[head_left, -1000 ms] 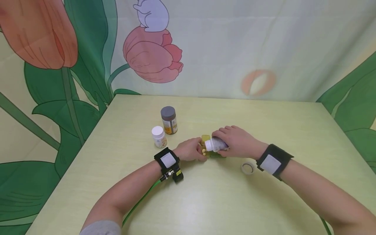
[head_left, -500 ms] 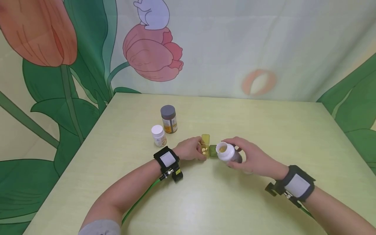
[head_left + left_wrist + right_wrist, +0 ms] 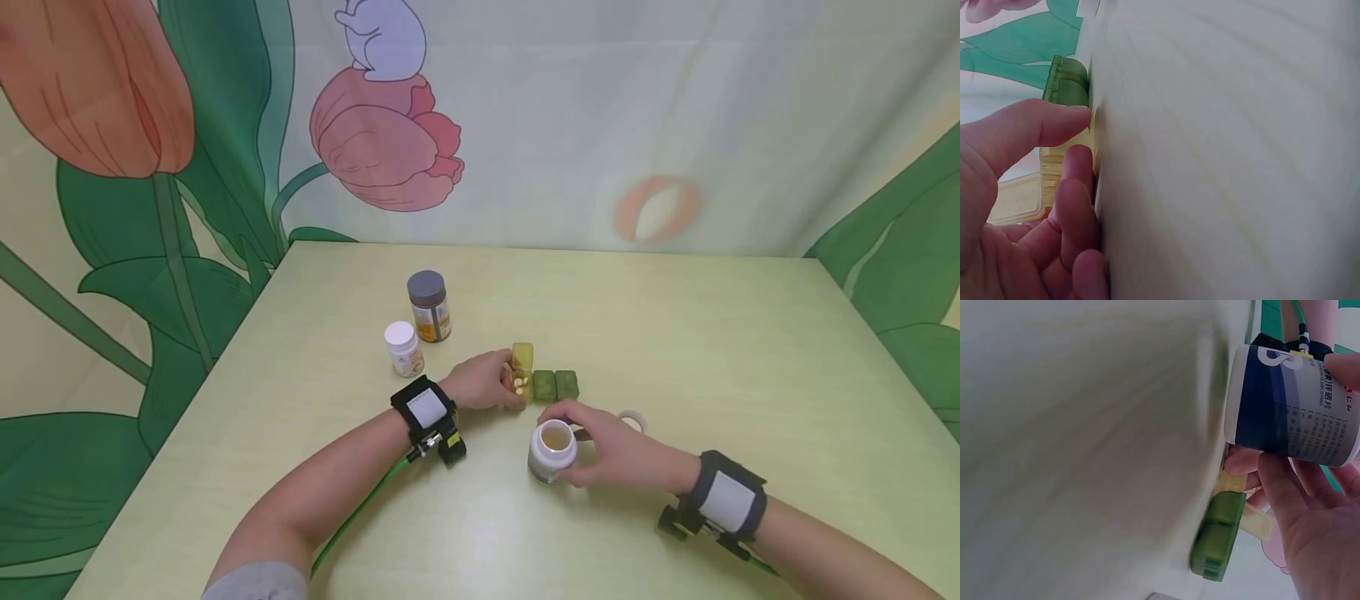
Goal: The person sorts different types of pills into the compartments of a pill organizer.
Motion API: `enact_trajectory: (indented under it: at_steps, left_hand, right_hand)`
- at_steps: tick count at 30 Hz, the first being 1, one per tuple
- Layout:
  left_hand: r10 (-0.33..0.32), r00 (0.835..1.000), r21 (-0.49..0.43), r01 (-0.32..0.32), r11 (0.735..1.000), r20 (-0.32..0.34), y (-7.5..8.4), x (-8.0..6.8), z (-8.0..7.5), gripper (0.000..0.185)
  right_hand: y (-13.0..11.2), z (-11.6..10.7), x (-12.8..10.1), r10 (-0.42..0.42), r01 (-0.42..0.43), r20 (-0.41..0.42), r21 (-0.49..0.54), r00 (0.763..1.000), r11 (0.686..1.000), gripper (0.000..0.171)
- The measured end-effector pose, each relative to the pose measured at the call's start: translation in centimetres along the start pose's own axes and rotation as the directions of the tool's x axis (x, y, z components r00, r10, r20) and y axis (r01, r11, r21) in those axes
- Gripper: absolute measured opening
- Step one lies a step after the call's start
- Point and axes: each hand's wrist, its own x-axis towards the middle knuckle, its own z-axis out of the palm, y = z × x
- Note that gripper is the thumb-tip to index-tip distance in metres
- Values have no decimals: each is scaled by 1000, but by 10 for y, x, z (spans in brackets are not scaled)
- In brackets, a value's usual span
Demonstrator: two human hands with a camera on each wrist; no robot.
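Bottle [image 3: 552, 450] stands uncapped on the surface [image 3: 675, 333], gripped by my right hand [image 3: 615, 454], just in front of the pillbox [image 3: 542, 385]. My left hand [image 3: 483, 385] pinches the pillbox's open yellow cell. A clumsy release could tip the bottle and spill pills.

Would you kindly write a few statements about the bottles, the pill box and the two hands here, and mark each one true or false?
1. The right hand holds an open bottle standing upright on the table. True.
2. The left hand rests on the grey-capped jar. False: it holds the pill box; the jar stands apart, further back.
3. The yellow compartment is open and holds pills. True.
4. Both green compartments have their lids up. False: they are closed.
5. The small white-capped bottle lies on its side. False: it stands upright.
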Motion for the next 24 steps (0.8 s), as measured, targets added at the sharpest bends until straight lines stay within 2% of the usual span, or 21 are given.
enact_trajectory:
  at_steps: [5, 7, 9, 12, 15, 17, 19, 21, 24]
  left_hand:
    - [41, 999, -45, -40, 998, 30, -5, -8, -3, 66]
    - [59, 998, -43, -59, 997, 9, -6, -18, -8, 74]
    - [80, 996, -45, -83, 996, -48, -5, -30, -14, 75]
    - [146, 975, -86, -162, 983, -167, 0, -47, -19, 67]
    - [267, 941, -201, -308, 930, -208, 6, -58, -17, 58]
    - [340, 923, -275, -379, 884, -180, 11, -62, -12, 59]
    - [399, 909, -341, -415, 843, -120, 16, -64, -5, 66]
    - [432, 901, -377, -416, 827, -47, 21, -63, 4, 75]
    - [463, 885, -396, -407, 823, 54, 26, -61, 17, 87]
  right_hand:
    - [4, 4, -5, 1, -1, -3, -43, 1000, 999, 60]
    - [5, 1, -9, 2, -3, -8, -96, 1000, 995, 65]
    - [6, -5, -14, 7, -11, -26, -174, 1000, 985, 69]
    - [10, -21, -23, 14, -41, -81, -349, 997, 936, 70]
    - [16, -36, -33, -4, -66, -136, -508, 991, 859, 70]
    - [19, -44, -37, -19, -74, -152, -584, 988, 809, 72]
    - [22, -49, -39, -15, -83, -152, -616, 988, 783, 74]
    - [23, -51, -40, 19, -105, -143, -623, 990, 775, 77]
    - [24, -49, -39, 96, -152, -124, -614, 988, 775, 78]
